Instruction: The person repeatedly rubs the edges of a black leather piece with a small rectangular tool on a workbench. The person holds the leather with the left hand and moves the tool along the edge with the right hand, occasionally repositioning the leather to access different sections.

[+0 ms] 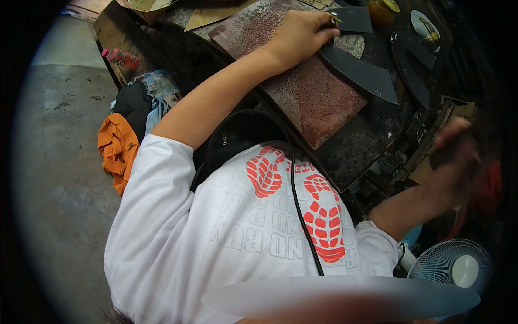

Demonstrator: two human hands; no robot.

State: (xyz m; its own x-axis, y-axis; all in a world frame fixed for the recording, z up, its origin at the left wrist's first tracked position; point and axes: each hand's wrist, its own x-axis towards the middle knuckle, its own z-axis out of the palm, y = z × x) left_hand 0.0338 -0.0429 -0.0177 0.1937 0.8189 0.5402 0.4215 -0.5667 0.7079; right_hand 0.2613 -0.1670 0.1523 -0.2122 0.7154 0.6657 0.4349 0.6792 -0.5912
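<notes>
My left hand [304, 33] is closed in a pinch above a worn, reddish-brown rough board [329, 100]. A small pale green bit shows at its fingertips, too small to name. Below the fingers lies a dark grey curved flat piece [362, 76], reaching across the board to the right. Another dark flat piece [353, 19] extends from beyond the fingertips; whether the two are joined is hidden by the hand. My right hand [457, 148] is raised at the far right, past the table edge, and smeared by motion. Whether it holds anything cannot be made out.
More dark curved pieces [414, 67] lie on the black table [372, 137] at right. Behind them are a yellow-lidded jar [383, 9] and a white oval dish [419, 20]. A fan [450, 264] stands lower right. Orange cloth [118, 146] and a pink bottle [123, 58] are at left.
</notes>
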